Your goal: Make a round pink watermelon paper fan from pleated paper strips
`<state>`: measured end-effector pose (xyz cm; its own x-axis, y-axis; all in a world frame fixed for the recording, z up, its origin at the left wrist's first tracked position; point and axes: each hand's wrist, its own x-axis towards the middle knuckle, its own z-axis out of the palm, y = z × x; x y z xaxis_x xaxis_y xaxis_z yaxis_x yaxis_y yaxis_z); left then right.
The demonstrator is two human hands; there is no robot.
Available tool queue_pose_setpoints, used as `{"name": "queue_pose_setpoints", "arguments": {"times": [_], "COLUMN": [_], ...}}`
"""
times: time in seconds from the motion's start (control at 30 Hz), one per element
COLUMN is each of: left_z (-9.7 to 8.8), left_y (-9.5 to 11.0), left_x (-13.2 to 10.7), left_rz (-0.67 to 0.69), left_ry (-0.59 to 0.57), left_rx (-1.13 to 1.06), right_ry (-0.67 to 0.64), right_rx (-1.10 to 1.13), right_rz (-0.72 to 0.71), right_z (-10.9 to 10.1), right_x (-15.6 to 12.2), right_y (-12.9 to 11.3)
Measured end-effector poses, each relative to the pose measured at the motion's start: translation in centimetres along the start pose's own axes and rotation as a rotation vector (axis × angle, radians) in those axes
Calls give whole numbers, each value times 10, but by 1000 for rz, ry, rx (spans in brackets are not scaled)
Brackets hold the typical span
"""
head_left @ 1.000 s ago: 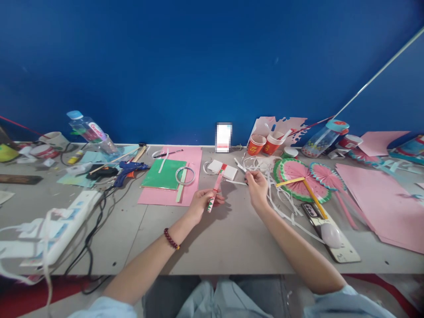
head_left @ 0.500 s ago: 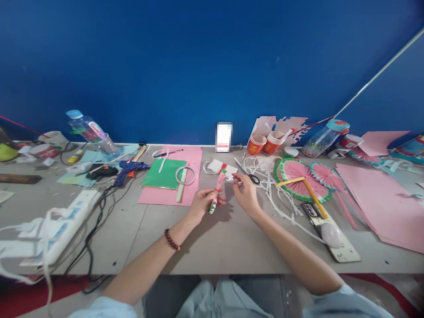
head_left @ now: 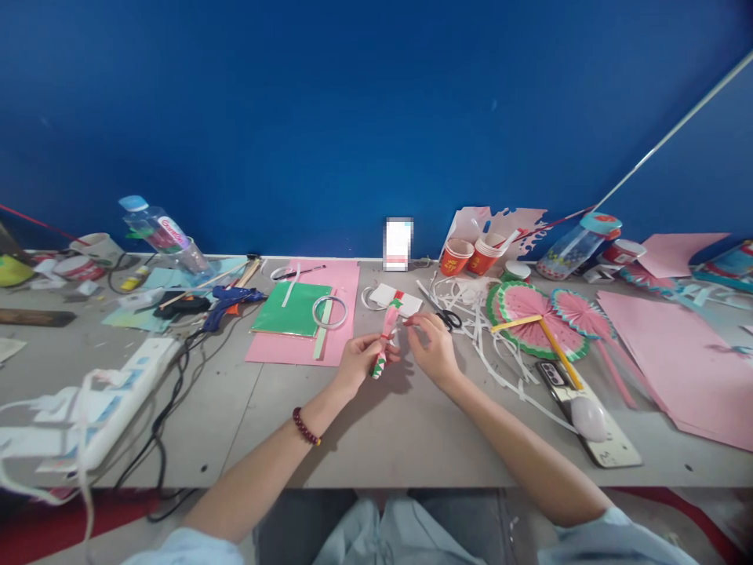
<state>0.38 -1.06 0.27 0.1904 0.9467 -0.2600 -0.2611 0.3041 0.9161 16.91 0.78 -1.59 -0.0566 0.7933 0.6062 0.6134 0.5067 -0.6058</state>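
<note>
My left hand point(head_left: 358, 362) is closed around the lower end of a folded pink paper strip with green and red ends point(head_left: 387, 333), holding it upright and tilted above the grey table point(head_left: 376, 439). My right hand point(head_left: 434, 345) is just to its right, fingers pinched together near the strip's upper part. Whether it holds anything is too small to tell. Black-handled scissors point(head_left: 450, 318) lie on the table just behind my right hand. A white paper piece point(head_left: 395, 297) lies behind the strip.
A pink sheet point(head_left: 318, 314) carries green paper point(head_left: 291, 310) and a tape ring point(head_left: 329, 311). Watermelon paper fans point(head_left: 529, 318), white paper strips, a phone point(head_left: 558, 377) and pink sheets point(head_left: 676, 361) lie right. Red cups point(head_left: 471, 255) stand behind. A glue gun point(head_left: 229, 302), power strip point(head_left: 126, 384) and cables lie left.
My right hand has moved left from the pile of white strips to the folded strip. The scissors it covered now lie uncovered behind it. My left hand has tilted the strip more upright.
</note>
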Motion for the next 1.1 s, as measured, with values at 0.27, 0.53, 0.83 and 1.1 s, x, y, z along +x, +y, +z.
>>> {"name": "queue_pose_setpoints", "arguments": {"times": [0.27, 0.53, 0.83, 1.1], "left_z": [1, 4, 4, 3], "left_y": [-5, -14, -14, -22], "left_x": [0, -4, -10, -2], "left_rz": [117, 285, 389, 314], "left_ry": [-39, -58, -47, -55], "left_rx": [85, 324, 559, 437], "right_ry": [-7, -16, -48, -58], "right_rx": [-5, 10, -25, -87], "right_rz": [-217, -225, -211, -187], "right_z": [3, 8, 4, 5], "right_x": [-8, -12, -9, -8], "right_y": [-15, -13, -19, -18]}}
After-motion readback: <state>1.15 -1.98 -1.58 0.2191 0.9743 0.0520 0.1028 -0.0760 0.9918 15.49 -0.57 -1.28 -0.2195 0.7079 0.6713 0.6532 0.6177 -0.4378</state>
